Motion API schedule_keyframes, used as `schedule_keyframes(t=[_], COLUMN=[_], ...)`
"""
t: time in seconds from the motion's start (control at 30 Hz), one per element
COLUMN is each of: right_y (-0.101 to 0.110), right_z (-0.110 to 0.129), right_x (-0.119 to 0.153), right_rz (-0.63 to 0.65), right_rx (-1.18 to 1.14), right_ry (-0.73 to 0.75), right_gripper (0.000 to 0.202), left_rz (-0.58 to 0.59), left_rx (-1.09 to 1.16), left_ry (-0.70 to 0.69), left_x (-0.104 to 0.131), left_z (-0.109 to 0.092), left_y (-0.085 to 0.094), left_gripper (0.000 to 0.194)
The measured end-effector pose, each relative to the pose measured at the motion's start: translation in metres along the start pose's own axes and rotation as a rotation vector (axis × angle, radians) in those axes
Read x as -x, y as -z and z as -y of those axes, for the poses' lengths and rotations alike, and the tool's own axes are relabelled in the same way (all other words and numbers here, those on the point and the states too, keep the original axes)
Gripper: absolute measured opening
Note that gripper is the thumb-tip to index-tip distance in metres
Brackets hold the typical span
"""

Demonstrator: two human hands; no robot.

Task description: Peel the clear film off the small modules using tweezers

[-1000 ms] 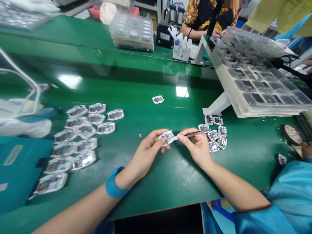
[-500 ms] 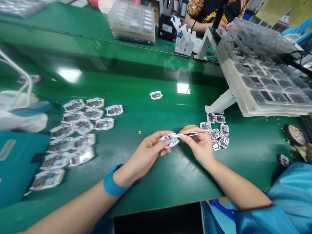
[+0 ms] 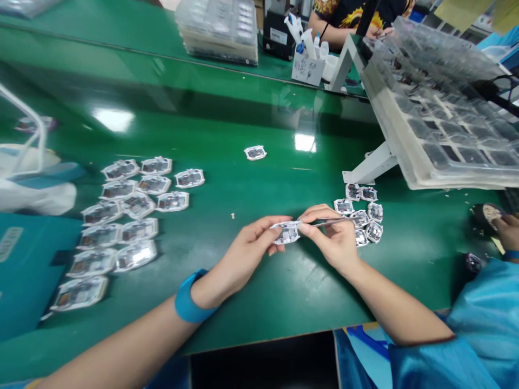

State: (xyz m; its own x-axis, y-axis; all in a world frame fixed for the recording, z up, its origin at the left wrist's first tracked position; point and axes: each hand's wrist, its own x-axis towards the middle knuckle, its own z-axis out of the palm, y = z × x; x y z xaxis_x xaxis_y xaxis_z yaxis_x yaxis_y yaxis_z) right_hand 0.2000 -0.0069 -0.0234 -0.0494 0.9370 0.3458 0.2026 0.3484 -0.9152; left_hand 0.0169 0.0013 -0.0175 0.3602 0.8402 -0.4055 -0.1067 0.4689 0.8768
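Observation:
Between the thumb and fingers of my left hand (image 3: 256,237) is a small white-framed electronic assembly (image 3: 288,233), its inner parts facing up. My right hand (image 3: 332,235) pinches a pair of thin metal tweezers (image 3: 330,222) at the right edge of that assembly. The tweezer tips are hidden or too small to make out. Several similar assemblies (image 3: 367,221) lie just beyond my right hand. A larger group of them (image 3: 138,205) is spread on the green mat to the left, and a single assembly (image 3: 255,153) lies farther back.
A slanted rack with clear compartment trays (image 3: 450,129) stands at right on a white bracket (image 3: 371,165). Stacked clear trays (image 3: 219,32) and a white box of syringes (image 3: 308,67) are at the back. A teal bin (image 3: 32,270) is at left. Another person's hand (image 3: 507,232) is at far right.
The assembly in my left hand sits more level, and the tweezers appear more closed against its edge. A co-worker's hand has come farther into view at the right. The view has shifted slightly.

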Motion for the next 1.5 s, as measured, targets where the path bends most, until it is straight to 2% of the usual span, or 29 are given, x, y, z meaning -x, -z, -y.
schedule_keyframes(t=[0.23, 0.37, 0.53, 0.7, 0.83, 0.97, 1.1, 1.5], right_y=[0.001, 0.0009, -0.0013, -0.0007, 0.0008, 0.0006, -0.0002, -0.0004], right_z=[0.0, -0.0015, -0.0036, -0.0026, -0.0009, -0.0014, -0.0018, -0.0006], right_x=[-0.0036, -0.0061, -0.0023, -0.0008, -0.0019, -0.002, -0.0032, -0.0057], right_rz=[0.0, 0.016, -0.056, -0.022, 0.012, -0.032, -0.051, -0.037], right_rx=[-0.147, -0.222, -0.198, -0.153, -0.108, -0.149, -0.199, -0.255], right_ry=[-0.276, -0.367, -0.295, -0.182, -0.091, -0.216, -0.319, -0.358], right_gripper=[0.022, 0.027, 0.02, 0.006, 0.005, 0.014, 0.023, 0.025], left_rz=[-0.018, -0.02, 0.005, 0.03, 0.022, -0.016, -0.036, -0.002], left_rx=[0.05, 0.094, 0.162, 0.26, 0.244, 0.068, -0.085, -0.11], left_ry=[0.016, 0.035, 0.072, 0.097, 0.108, -0.003, -0.107, -0.113], left_x=[0.0, 0.001, 0.0016, 0.0013, 0.0, 0.0007, 0.0032, 0.0022], left_z=[-0.0004, -0.0009, -0.0024, -0.0038, -0.0037, -0.0049, -0.0075, -0.0028], left_y=[0.0007, 0.0, -0.0014, -0.0007, 0.0001, -0.0001, -0.0017, -0.0017], left_gripper=[0.031, 0.027, 0.022, 0.021, 0.026, 0.032, 0.029, 0.034])
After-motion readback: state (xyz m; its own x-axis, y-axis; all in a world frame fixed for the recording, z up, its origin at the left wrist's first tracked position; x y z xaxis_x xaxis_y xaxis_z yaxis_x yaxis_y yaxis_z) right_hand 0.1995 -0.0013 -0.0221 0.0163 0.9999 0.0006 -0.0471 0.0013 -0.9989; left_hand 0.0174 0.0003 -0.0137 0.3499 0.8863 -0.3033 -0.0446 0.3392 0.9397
